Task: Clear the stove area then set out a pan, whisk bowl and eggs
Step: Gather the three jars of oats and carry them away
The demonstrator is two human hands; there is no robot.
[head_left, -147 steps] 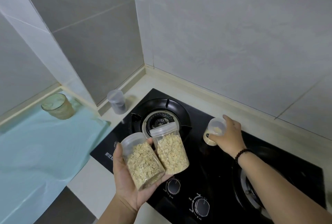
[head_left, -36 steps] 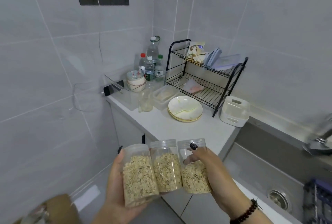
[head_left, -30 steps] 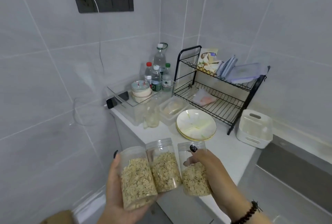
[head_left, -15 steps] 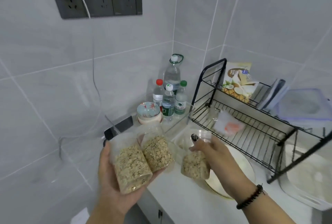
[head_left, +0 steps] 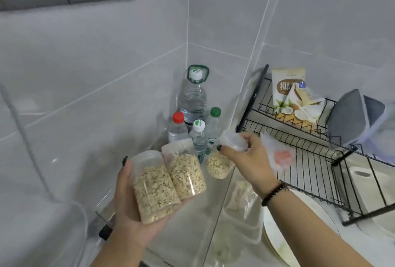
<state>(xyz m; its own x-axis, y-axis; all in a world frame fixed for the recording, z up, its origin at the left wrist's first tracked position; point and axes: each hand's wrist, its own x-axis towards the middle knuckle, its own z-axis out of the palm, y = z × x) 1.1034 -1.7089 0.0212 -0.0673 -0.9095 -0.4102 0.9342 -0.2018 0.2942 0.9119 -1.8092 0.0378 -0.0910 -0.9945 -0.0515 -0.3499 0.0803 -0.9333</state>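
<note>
Three oat-filled jars [head_left: 188,172] in hand.

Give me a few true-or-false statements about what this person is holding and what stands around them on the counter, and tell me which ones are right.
1. The left hand holds two clear jars of oats side by side. True.
2. The right hand is empty. False: it grips a third oat jar by its lid end.
3. A bottle with a red cap stands among the water bottles in the corner. True.
4. The wire rack is bare. False: a snack bag stands on its upper shelf.
5. The person wears a dark bead bracelet on the right wrist. True.
</note>
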